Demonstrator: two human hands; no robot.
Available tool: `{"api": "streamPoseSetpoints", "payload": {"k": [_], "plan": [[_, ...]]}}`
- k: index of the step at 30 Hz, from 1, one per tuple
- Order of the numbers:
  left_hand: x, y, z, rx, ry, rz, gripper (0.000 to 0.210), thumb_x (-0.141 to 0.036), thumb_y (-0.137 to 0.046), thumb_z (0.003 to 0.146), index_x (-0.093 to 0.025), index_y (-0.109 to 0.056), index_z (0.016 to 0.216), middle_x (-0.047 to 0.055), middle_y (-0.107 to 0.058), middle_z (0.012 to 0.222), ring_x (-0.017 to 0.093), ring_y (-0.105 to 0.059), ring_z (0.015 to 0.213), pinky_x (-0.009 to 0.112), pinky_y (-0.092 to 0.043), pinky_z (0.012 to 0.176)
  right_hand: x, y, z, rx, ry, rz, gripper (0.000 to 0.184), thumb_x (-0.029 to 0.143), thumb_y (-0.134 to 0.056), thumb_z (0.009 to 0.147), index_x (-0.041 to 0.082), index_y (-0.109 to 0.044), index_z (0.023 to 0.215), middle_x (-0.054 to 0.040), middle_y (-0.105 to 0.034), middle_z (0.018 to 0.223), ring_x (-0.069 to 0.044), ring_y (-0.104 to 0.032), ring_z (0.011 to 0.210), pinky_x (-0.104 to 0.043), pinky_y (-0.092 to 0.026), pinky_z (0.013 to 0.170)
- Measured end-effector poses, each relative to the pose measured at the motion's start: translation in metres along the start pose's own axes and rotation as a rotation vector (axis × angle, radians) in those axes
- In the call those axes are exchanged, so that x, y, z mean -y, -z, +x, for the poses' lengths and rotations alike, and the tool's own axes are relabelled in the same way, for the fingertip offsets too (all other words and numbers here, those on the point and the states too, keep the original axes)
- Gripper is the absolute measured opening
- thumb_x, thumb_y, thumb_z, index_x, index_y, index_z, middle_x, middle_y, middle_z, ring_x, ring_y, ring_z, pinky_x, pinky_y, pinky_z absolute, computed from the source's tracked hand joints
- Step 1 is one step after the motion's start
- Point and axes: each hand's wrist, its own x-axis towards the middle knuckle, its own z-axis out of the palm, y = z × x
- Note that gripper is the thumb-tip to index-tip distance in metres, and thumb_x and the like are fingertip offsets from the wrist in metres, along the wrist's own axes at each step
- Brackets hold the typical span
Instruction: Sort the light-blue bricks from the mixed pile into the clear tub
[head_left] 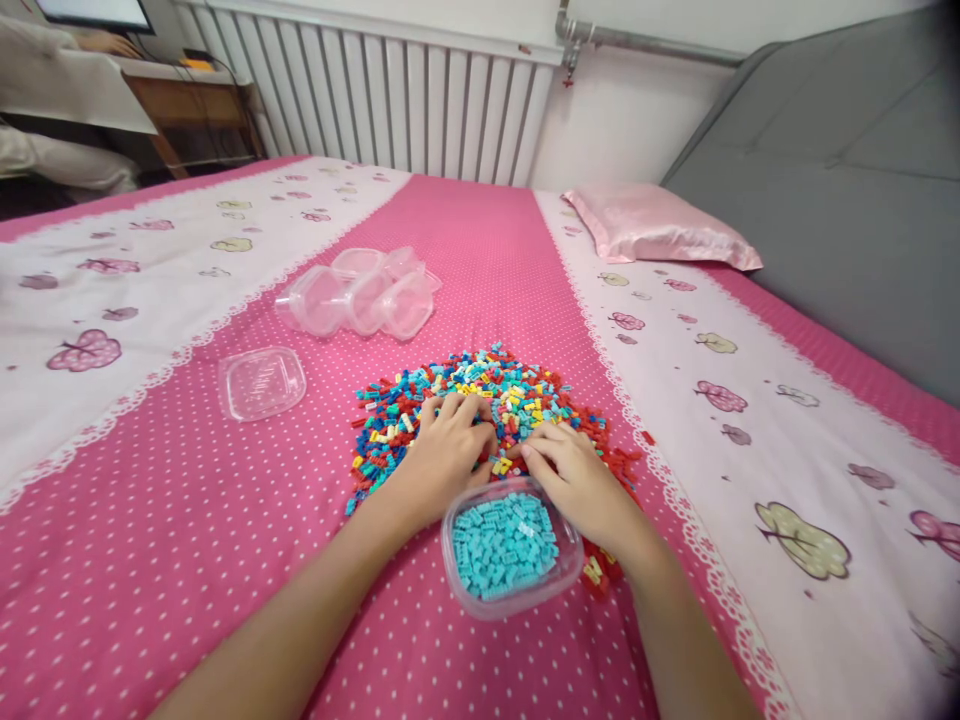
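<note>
A heap of small building bricks (517, 385) in red, blue, yellow, turquoise and cream lies on the pink bedspread. My left hand (450, 440) rests on the heap's near side, its fingers bent and apart among the bricks. Beside it, my right hand (570, 475) reaches into the bricks with thumb and fingers drawn together; whatever is between the fingertips is too small to make out. Just below both hands stands a clear plastic tub (512, 608), holding many turquoise bricks (504, 545). The right wrist is close to the tub's right rim.
A clear lid (262, 384) lies left of the heap, and several clear tubs (360, 295) sit grouped behind it. Further back are a pink pillow (667, 225), a grey headboard (832, 150) and a white radiator (390, 95). Another person's arm (45, 40) rests at a desk, far left.
</note>
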Motion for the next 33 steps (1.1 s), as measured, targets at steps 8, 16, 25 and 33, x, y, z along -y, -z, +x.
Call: {"api": "streamPoseSetpoints", "payload": {"k": [8, 16, 25, 33], "plan": [[0.000, 0.003, 0.000, -0.078, 0.046, -0.074, 0.002, -0.020, -0.062, 0.091, -0.020, -0.061, 0.090, 0.001, -0.066, 0.087, 0.023, -0.057, 0.095, 0.046, -0.030, 0.098, 0.005, 0.003, 0.000, -0.045, 0.076, 0.079, 0.025, 0.017, -0.047, 0.102, 0.018, -0.065, 0.084, -0.0053, -0.064, 0.100, -0.023, -0.054, 0.099, -0.041, -0.042, 0.091], [0.007, 0.010, 0.003, -0.138, 0.097, -0.146, 0.009, -0.013, -0.067, 0.084, -0.021, -0.064, 0.082, -0.003, -0.067, 0.081, 0.018, -0.061, 0.084, 0.040, -0.030, 0.092, 0.009, 0.005, 0.000, -0.019, 0.117, 0.110, 0.027, 0.021, -0.048, 0.104, 0.019, -0.070, 0.090, -0.0041, -0.067, 0.103, -0.024, -0.051, 0.101, -0.043, -0.043, 0.092], [0.014, 0.019, 0.001, -0.204, 0.193, -0.139, 0.008, -0.014, -0.067, 0.083, -0.021, -0.064, 0.079, -0.002, -0.066, 0.078, 0.020, -0.060, 0.083, 0.038, -0.032, 0.088, 0.010, 0.006, -0.006, 0.041, 0.152, 0.014, 0.035, 0.027, -0.041, 0.107, 0.021, -0.073, 0.094, -0.0044, -0.068, 0.109, -0.026, -0.051, 0.103, -0.047, -0.043, 0.094], [0.017, 0.022, 0.002, -0.228, 0.267, -0.159, 0.004, -0.019, -0.070, 0.083, -0.021, -0.066, 0.082, 0.000, -0.066, 0.080, 0.021, -0.060, 0.083, 0.040, -0.033, 0.091, 0.010, 0.004, -0.008, 0.099, 0.145, -0.028, 0.036, 0.027, -0.038, 0.107, 0.020, -0.074, 0.107, -0.0049, -0.066, 0.126, -0.027, -0.048, 0.115, -0.050, -0.041, 0.103]]}}
